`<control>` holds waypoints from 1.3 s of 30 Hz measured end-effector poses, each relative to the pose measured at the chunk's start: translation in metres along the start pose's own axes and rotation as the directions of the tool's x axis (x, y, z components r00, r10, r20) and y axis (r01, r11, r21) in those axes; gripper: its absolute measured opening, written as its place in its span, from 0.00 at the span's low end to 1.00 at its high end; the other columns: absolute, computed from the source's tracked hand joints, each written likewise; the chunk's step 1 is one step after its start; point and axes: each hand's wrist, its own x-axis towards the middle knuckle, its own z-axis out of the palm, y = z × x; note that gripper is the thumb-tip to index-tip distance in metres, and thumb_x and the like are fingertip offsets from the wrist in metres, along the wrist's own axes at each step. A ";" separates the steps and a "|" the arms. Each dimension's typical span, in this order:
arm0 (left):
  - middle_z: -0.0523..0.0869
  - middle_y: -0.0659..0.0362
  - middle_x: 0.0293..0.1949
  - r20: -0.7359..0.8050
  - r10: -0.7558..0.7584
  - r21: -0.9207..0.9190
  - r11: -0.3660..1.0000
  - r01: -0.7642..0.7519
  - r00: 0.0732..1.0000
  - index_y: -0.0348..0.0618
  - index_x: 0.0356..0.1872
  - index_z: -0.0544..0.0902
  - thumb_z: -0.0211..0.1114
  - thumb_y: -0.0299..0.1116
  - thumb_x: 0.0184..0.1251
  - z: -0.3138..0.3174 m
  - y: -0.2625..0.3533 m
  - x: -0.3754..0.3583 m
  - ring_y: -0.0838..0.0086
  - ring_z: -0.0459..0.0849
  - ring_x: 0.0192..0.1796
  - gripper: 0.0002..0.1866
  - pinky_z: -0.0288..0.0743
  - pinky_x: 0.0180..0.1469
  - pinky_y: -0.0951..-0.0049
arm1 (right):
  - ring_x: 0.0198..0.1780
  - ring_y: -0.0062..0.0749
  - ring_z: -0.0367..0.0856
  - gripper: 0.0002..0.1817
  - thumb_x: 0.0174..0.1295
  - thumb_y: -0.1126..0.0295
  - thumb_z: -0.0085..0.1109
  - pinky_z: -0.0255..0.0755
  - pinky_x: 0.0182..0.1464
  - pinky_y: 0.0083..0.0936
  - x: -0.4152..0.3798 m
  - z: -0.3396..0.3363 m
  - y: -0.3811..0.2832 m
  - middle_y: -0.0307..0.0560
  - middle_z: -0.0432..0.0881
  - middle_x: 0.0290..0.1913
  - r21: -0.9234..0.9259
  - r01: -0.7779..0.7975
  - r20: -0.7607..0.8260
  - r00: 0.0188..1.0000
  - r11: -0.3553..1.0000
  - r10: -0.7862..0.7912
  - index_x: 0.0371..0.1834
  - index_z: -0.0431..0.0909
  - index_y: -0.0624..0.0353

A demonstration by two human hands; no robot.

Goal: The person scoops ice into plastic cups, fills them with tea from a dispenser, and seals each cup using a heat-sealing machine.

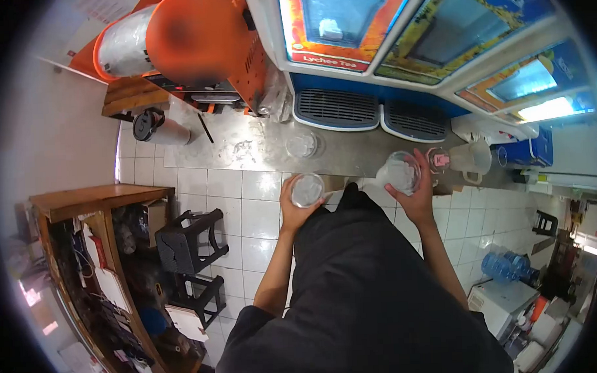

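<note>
My left hand (295, 211) is wrapped round a clear plastic cup of ice (307, 189), held just off the front edge of the steel counter (224, 142). Further right, my right hand (418, 199) grips a second clear cup of ice (401, 172) by its side, fingers curled round the far edge. A third clear cup (301, 145) with ice in it stands on the counter, beyond my left hand. Close to the right hand, a pink-topped container (438, 160) stands beside a clear pitcher (472, 162).
A drink dispenser (333, 61) with drip trays (338, 108) backs the counter. At left stand an orange machine (195, 42), a lidded tumbler (161, 127) and a black straw-like stick (206, 128). Black stools (190, 239) and a wooden shelf (102, 201) are behind on the left.
</note>
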 end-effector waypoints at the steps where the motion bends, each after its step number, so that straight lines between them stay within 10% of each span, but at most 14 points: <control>1: 0.74 0.49 0.62 0.027 -0.047 -0.176 0.983 0.051 0.999 0.38 0.57 0.80 0.89 0.45 0.37 -0.011 0.010 -0.007 0.59 0.73 0.67 0.43 0.67 0.70 0.57 | 0.68 0.43 0.71 0.52 0.48 0.70 0.82 0.63 0.72 0.39 0.001 0.005 -0.001 0.53 0.71 0.66 0.079 0.056 -0.057 0.997 0.995 -0.052 0.76 0.59 0.62; 3: 0.85 0.52 0.50 0.050 -0.004 -0.294 0.956 0.018 0.999 0.33 0.55 0.80 0.87 0.41 0.40 -0.029 0.042 0.001 0.65 0.84 0.54 0.39 0.74 0.63 0.65 | 0.68 0.42 0.71 0.52 0.48 0.70 0.83 0.63 0.72 0.39 0.009 0.010 0.004 0.53 0.70 0.66 0.159 0.106 -0.116 0.989 0.982 -0.088 0.76 0.59 0.63; 12: 0.85 0.43 0.53 -0.251 0.295 0.055 0.955 -0.291 0.922 0.30 0.61 0.73 0.87 0.44 0.43 0.008 0.121 0.160 0.54 0.84 0.56 0.46 0.74 0.64 0.59 | 0.64 0.40 0.74 0.41 0.47 0.66 0.84 0.67 0.68 0.35 0.104 0.056 0.018 0.54 0.72 0.64 0.253 0.297 -0.329 0.921 0.921 -0.206 0.64 0.71 0.66; 17: 0.84 0.41 0.54 -0.232 0.308 -0.046 0.944 -0.326 0.923 0.28 0.58 0.74 0.85 0.41 0.48 0.023 0.119 0.223 0.55 0.82 0.57 0.41 0.72 0.63 0.61 | 0.62 0.41 0.77 0.38 0.51 0.64 0.82 0.69 0.65 0.34 0.160 0.072 -0.004 0.58 0.77 0.62 -0.027 0.303 -0.404 0.868 0.953 -0.288 0.62 0.71 0.68; 39: 0.84 0.45 0.52 -0.314 0.391 -0.191 0.866 -0.461 0.865 0.29 0.58 0.73 0.86 0.36 0.45 0.038 0.112 0.247 0.60 0.83 0.54 0.40 0.74 0.61 0.62 | 0.57 0.56 0.80 0.32 0.51 0.57 0.81 0.71 0.61 0.40 0.177 0.073 -0.026 0.65 0.83 0.53 -0.131 0.314 -0.379 0.861 0.940 -0.340 0.51 0.80 0.72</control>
